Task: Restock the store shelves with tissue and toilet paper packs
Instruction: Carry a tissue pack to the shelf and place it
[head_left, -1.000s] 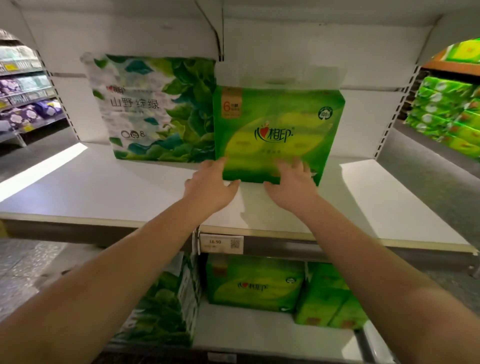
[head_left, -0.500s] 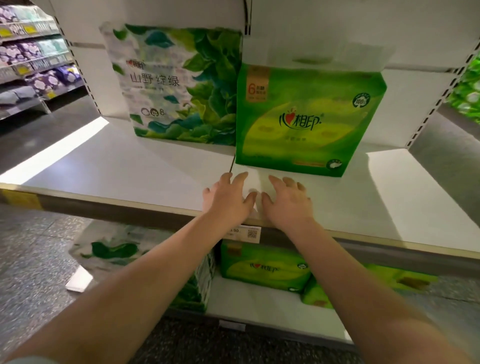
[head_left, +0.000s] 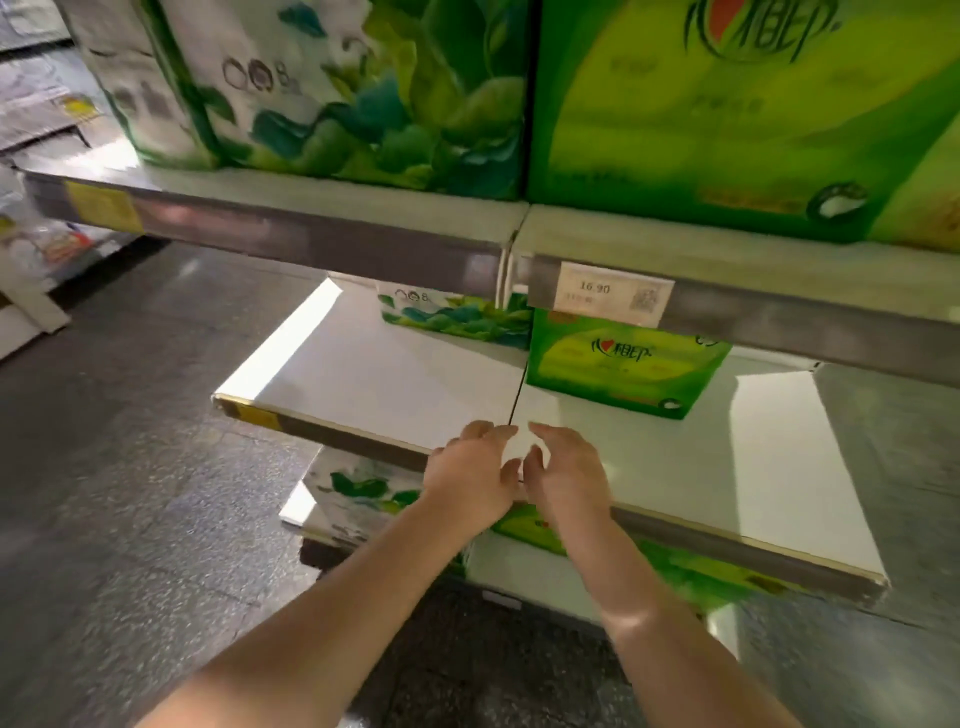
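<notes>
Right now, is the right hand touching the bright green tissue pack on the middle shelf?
Apart. In the head view, bare white shelf lies between the right hand and the bright green tissue pack.

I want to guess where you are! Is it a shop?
Most likely a shop aisle: metal shelves hold green tissue packs, and a price tag reading 16.90 is clipped on the shelf edge.

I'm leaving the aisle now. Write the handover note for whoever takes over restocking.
Left hand and right hand: both empty, fingers loosely curled, over the front of the middle shelf.
Top shelf: leaf pack and green pack stand side by side.
Middle shelf: one leaf pack and one green pack at the back, front bare.
Left: fill the middle shelf; more packs sit below.
</notes>
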